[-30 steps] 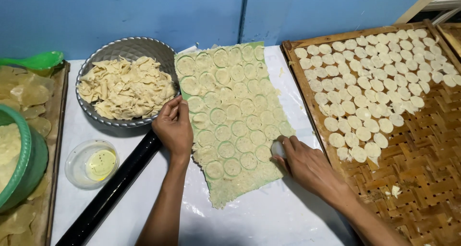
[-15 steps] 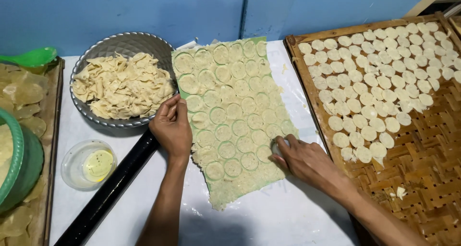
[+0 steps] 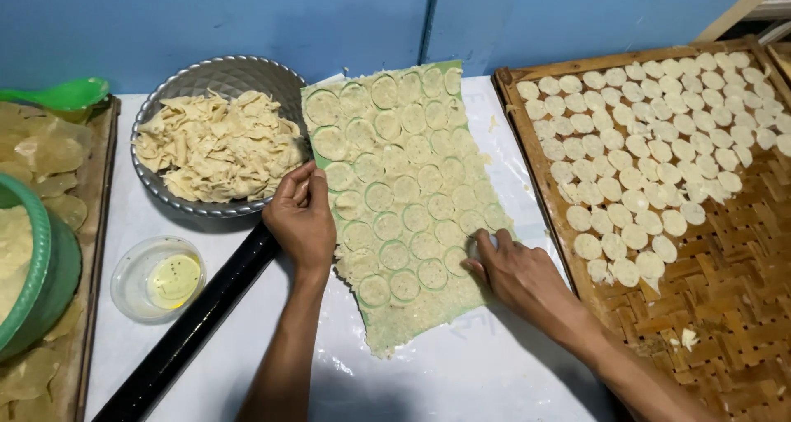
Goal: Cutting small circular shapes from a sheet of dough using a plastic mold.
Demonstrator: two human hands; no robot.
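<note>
Dough sheet [image 3: 412,199]: lying flat on the white table cover [image 3: 461,372], thin and pale, scored all over with round cuts; long axis running away from you.
Right hand [image 3: 519,275]: your fingertips are pinching at a cut disc [image 3: 480,242] on the sheet's right edge; your nearer hand to it.
Left hand [image 3: 301,218]: loosely curled, pressing the sheet's left edge, gripping nothing.
Woven bamboo tray [image 3: 725,290]: to your right, holding rows of discs.
Black rolling pin [image 3: 194,327]: beside your left wrist.
Metal bowl [image 3: 222,76]: holding ragged dough scraps.
</note>
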